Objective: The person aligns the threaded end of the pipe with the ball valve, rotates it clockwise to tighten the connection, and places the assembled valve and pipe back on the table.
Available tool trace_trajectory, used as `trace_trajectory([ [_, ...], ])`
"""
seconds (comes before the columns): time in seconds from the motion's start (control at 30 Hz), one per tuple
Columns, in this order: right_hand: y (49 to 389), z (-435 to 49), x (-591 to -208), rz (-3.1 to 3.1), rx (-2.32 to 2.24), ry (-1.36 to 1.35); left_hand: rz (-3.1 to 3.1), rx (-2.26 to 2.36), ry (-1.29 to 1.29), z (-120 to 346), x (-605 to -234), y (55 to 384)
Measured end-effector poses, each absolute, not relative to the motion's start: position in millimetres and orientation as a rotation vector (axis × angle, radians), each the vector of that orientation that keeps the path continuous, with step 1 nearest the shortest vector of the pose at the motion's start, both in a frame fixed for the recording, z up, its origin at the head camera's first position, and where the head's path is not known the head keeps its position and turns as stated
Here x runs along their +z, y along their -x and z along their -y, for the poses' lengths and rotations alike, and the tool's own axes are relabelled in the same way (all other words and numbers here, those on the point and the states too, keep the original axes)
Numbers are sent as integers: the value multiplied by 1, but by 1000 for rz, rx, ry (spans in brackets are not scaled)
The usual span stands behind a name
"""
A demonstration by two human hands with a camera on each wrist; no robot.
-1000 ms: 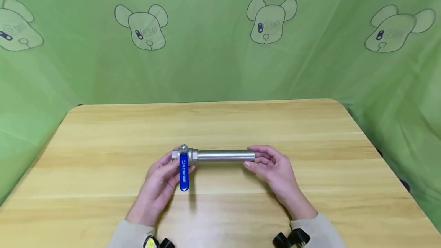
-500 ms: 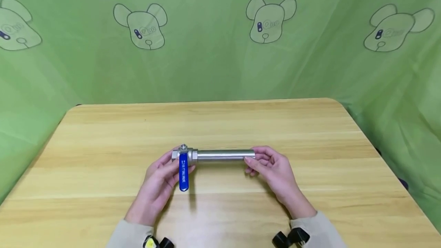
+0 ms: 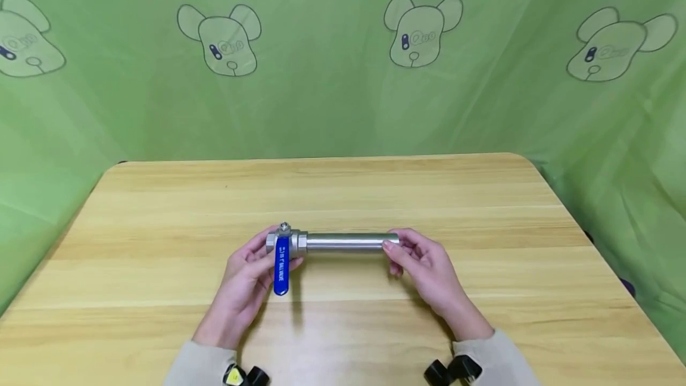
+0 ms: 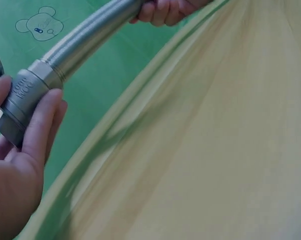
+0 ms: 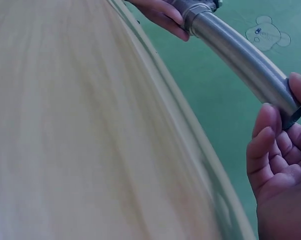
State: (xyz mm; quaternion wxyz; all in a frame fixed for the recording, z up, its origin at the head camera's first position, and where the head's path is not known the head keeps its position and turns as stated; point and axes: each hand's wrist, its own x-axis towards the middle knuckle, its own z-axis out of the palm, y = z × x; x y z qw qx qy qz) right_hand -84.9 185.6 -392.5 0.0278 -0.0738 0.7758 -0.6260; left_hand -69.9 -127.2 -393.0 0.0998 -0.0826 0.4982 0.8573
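Note:
A metal ball valve [image 3: 295, 242] with a blue lever handle [image 3: 281, 267] is joined to a straight steel pipe [image 3: 345, 242], which extends to the right. Both are held level above the table. My left hand [image 3: 243, 285] grips the valve body, thumb on the near side and fingers around behind and below. In the left wrist view, raised lettering shows on the valve body [image 4: 28, 92]. My right hand [image 3: 431, 270] pinches the free end of the pipe between thumb and fingers. The open pipe end [image 5: 294, 117] shows in the right wrist view.
The wooden table [image 3: 343, 189] has rounded far corners. Behind it and at its sides hangs a green curtain [image 3: 321, 106] printed with bear heads. Black devices [image 3: 452, 370] are strapped at both wrists over light sleeves.
My right thumb has closed onto the pipe end and the fingers have moved lower behind it. The valve lever has tilted and shifted slightly left. My left hand keeps its hold.

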Motion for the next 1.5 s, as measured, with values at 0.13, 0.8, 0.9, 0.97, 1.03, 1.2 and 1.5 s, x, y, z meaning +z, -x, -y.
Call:
trace_trajectory([
  [0.13,83,-183,-389,-2342,-2000,228,-1498,2565,220,128,-392,69],
  [0.8,85,-176,-382,-2214,-2051,-41,-1667,2494,199,132,-386,73],
  [0.9,88,-178,-384,-2347,-1905,-126,-1803,2406,233,133,-385,76],
  [0.97,89,-181,-385,-2430,-1810,-154,-1919,2327,228,134,-385,78],
  [1.03,91,-182,-386,-2500,-1728,-145,-2008,2251,221,134,-384,80],
  [1.2,95,-182,-391,-2674,-1578,-70,-2141,2096,234,135,-385,84],
  [1.5,100,-179,-403,-2952,-1354,170,-2276,1928,194,134,-393,89],
])
